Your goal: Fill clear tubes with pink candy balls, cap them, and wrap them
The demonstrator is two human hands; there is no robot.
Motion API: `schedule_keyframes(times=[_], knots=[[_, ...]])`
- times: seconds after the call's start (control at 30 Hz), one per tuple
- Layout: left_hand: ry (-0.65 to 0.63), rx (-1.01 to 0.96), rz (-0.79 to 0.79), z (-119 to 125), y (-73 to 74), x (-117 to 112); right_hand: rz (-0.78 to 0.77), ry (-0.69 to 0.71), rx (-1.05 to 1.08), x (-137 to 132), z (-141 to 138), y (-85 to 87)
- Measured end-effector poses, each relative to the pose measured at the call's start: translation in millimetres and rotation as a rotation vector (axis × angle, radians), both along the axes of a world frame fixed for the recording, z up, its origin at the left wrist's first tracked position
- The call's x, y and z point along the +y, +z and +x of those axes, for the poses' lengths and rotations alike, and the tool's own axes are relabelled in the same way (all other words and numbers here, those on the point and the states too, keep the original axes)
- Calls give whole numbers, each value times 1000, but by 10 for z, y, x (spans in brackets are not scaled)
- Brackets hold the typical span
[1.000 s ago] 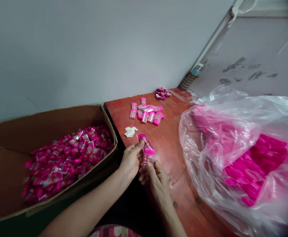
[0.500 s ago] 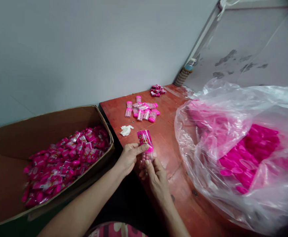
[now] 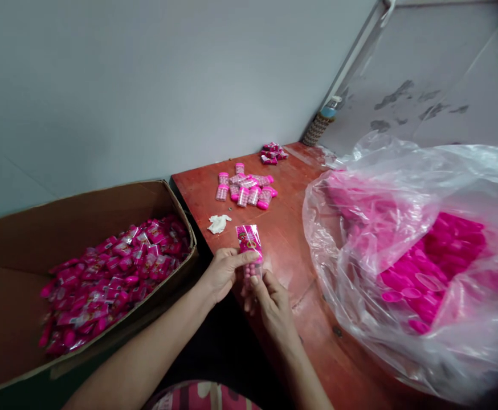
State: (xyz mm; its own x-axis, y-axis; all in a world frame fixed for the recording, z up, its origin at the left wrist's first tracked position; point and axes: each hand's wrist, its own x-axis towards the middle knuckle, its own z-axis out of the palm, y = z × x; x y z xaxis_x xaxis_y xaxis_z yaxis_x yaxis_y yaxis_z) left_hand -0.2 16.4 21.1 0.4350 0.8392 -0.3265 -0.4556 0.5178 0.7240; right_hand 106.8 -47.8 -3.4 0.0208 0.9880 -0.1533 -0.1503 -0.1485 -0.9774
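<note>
A small clear plastic bottle filled with pink pellets (image 3: 251, 267), topped with a pink printed wrapper sleeve (image 3: 249, 238), stands upright in the air just above the near edge of the reddish-brown wooden table (image 3: 292, 239), held between both hands. The left hand (image 3: 223, 272) closes on it from the left, thumb stretched across to the wrapper's lower edge and the other fingers curled behind. The right hand (image 3: 270, 302) pinches the bottle's bottom part from below with thumb and fingertips pressed together. Just beyond the bottle on the table lies a crumpled white scrap (image 3: 218, 223), and farther back a cluster of similar pink-capped small bottles (image 3: 245, 191) lies on its side, with a small heap of pink wrappers (image 3: 273, 154) near the wall. To the right, a large clear plastic bag full of bright pink caps (image 3: 420, 262) covers much of the table. To the left, an open brown cardboard box (image 3: 27, 228) holds a pile of wrapped pink bottles (image 3: 112, 273).
</note>
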Motion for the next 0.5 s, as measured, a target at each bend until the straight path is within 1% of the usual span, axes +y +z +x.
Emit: schedule_keyframes(times=[0.07,0.1,0.13,0.23,0.27,0.3,0.4,0.43,0.47,0.5], knots=[[-88,-2,1,-29,6,10,-34,45,140,-4,4,-13],[-119,6,8,-41,7,15,-45,44,164,-6,2,-17],[-131,18,16,-49,5,20,-44,22,140,-8,-1,-19],[-67,68,48,-50,-9,9,6,-87,-70,-8,-17,-11],[-48,76,62,-45,-15,-3,15,-100,-100,-5,-21,-7],[-48,77,73,-40,-21,-18,10,-90,-80,0,-24,-3],[-91,58,77,-35,-34,-56,-56,-22,119,13,-28,2],[-93,49,70,-34,-39,-62,-70,-11,146,15,-28,2],[-78,39,62,-31,-45,-64,-70,-18,127,14,-28,3],[-47,28,55,-26,-53,-63,-55,-40,64,12,-29,5]])
